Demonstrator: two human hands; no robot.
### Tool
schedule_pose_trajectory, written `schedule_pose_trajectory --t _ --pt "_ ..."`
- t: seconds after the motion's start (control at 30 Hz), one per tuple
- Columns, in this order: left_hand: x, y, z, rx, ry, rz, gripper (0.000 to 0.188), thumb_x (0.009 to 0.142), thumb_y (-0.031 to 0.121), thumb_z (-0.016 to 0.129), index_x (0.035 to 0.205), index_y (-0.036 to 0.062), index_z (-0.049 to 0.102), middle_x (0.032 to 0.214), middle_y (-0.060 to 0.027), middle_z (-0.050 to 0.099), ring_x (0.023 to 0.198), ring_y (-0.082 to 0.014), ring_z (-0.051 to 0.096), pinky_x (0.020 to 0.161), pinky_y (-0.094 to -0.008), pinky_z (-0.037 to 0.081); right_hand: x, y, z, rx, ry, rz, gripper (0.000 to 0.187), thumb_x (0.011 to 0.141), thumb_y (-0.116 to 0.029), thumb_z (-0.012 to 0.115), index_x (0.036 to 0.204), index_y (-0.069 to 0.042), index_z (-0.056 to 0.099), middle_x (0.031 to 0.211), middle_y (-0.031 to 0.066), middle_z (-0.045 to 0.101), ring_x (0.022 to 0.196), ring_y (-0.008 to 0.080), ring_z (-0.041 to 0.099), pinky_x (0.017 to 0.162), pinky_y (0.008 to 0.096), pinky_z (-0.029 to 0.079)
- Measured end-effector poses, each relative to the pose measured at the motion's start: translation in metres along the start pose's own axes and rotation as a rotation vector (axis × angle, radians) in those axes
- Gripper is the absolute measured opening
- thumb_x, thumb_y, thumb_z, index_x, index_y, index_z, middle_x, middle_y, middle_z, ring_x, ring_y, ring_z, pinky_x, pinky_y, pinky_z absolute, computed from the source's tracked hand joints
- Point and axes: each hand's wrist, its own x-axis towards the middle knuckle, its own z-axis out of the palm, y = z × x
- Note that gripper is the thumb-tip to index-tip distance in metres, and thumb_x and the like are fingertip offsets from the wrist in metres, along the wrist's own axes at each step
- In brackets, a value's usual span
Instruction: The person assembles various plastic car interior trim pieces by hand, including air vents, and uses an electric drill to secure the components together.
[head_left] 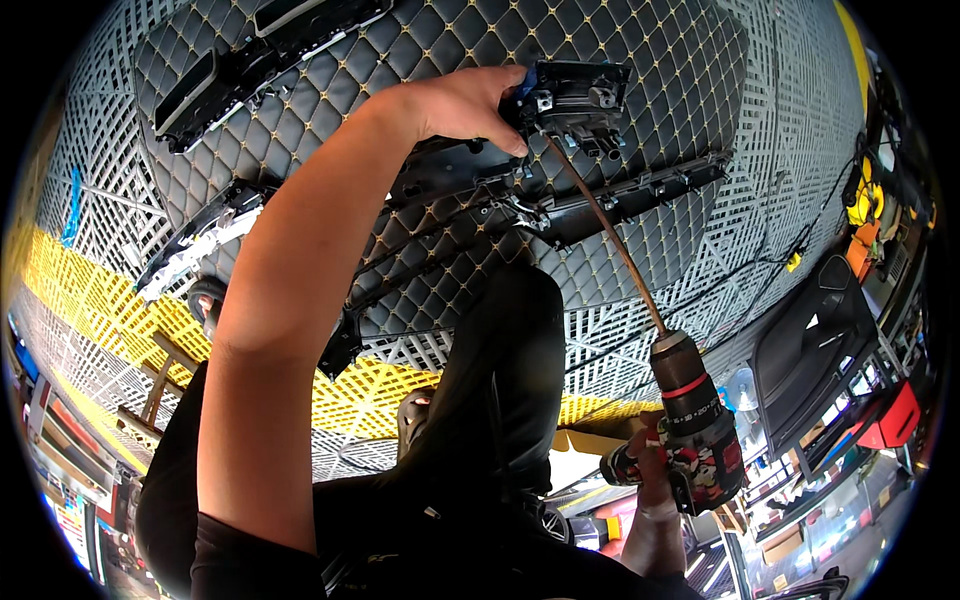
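Note:
My left hand (pixel 473 108) reaches far forward, its thumb and fingers gripping the left side of a black plastic car trim part (pixel 582 90) with clips and small tabs. My right hand (pixel 655 470) is closed round the handle of a cordless drill (pixel 690 420) at the lower right. A long, thin, rusty-brown bit (pixel 608 228) runs from the drill's chuck up to the near edge of that trim part. Whether its tip sits in a screw is too small to tell.
A black quilted mat (pixel 420 50) lies on grey and yellow grid flooring (pixel 100 285). More black trim pieces rest on it: a long strip (pixel 650 192) and an air vent panel (pixel 230 85). A black door panel (pixel 815 345) and a red box (pixel 890 415) stand at right.

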Motion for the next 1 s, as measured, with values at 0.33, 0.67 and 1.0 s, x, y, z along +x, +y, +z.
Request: schedule_pose_trajectory --t 0.33,0.67,1.0 --pt "-0.004 -0.003 0.004 0.132 0.088 0.015 0.072 0.073 0.005 0.082 0.135 -0.0018 0.046 0.118 -0.0167 0.067 0.108 -0.0245 0.063 0.097 -0.0364 0.048 0.007 0.000 -0.005 -0.260 0.136 -0.066 0.035 0.085 -0.016 0.069 0.114 0.001 0.062 0.083 0.0045 0.065 0.070 0.0097 0.060 0.066 0.0246 0.048" --pt "0.000 -0.012 0.018 0.250 0.183 0.017 0.073 0.071 0.011 0.081 0.135 0.0015 0.048 0.107 -0.0128 0.066 0.098 -0.0226 0.063 0.086 -0.0356 0.052 0.020 -0.054 -0.032 -0.449 0.197 -0.186 0.033 0.085 -0.018 0.068 0.112 0.000 0.062 0.082 0.0047 0.065 0.070 0.0105 0.060 0.066 0.0257 0.048" --pt "0.007 -0.016 0.014 0.227 0.213 0.010 0.072 0.071 0.011 0.080 0.136 0.0017 0.049 0.099 -0.0109 0.066 0.085 -0.0189 0.064 0.069 -0.0325 0.054 0.020 -0.035 -0.014 -0.450 0.165 -0.135 0.032 0.085 -0.019 0.068 0.110 -0.001 0.062 0.082 0.0048 0.065 0.071 0.0113 0.060 0.066 0.0268 0.049"
